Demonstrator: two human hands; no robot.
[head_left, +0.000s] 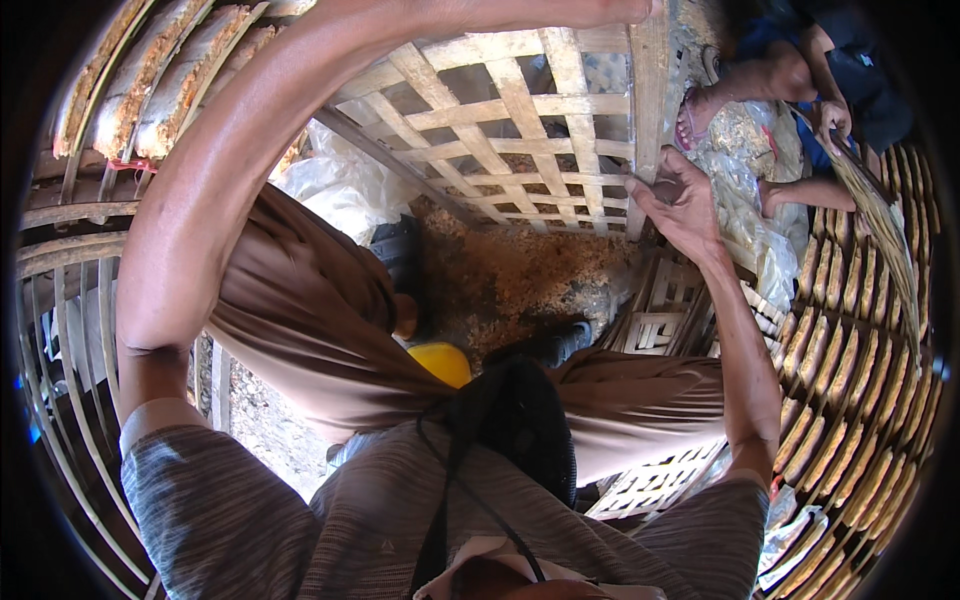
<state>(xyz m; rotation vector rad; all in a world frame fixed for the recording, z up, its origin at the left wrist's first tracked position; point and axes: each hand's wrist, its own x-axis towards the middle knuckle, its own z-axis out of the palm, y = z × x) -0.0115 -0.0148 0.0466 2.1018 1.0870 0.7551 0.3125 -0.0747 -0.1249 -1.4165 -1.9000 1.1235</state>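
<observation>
The right hand (685, 205) pinches the right edge of a pale woven bamboo lattice tray (520, 130), its grip clasping the frame strip. The left hand (600, 10) grasps the tray's upper rim, partly out of view. Stacked racks of brown flat cakes (850, 370) lie just right.

A pale tan bamboo lattice panel (520, 120) woven in an open square grid sits at twelve o'clock. Golden-brown wafers (850, 370) lie in rows on racks at three o'clock. A brown cloth (300, 310) drapes at centre, above a grey-streaked shirt (300, 520). A yellow round object (442, 362) shows beside a black bag (520, 420).
</observation>
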